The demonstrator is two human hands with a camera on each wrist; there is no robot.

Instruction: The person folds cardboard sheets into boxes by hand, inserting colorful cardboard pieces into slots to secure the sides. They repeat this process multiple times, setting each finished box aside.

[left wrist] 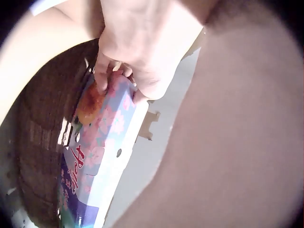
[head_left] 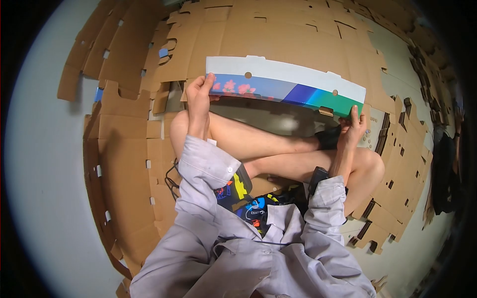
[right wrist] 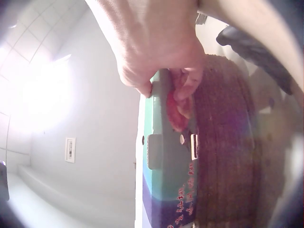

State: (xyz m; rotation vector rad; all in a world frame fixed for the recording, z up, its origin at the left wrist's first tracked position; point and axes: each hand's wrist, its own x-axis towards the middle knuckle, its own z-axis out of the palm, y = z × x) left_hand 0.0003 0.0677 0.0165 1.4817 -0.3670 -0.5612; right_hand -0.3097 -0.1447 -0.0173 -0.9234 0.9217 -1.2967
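A long printed cardboard panel (head_left: 283, 89) spans the space above the crossed legs in the head view. It has a white upper band, pink flowers at the left, blue and green toward the right, and small cut-out holes. My left hand (head_left: 198, 99) grips its left end, thumb on the printed face. At the green right end, my right hand (head_left: 353, 130) holds on with the thumb up front. The left wrist view shows the panel's folded edge and flower print (left wrist: 111, 121) under the fingers. Red lettering and a green-to-purple face (right wrist: 164, 190) appear in the right wrist view.
Large brown cardboard sheets (head_left: 268, 30) lie ahead, with more folded cardboard (head_left: 126, 164) at the left. Stacked cut cardboard (head_left: 397, 174) sits at the right. The person's crossed legs (head_left: 258, 139) are below the panel. Part of another person (head_left: 444, 169) shows at the far right.
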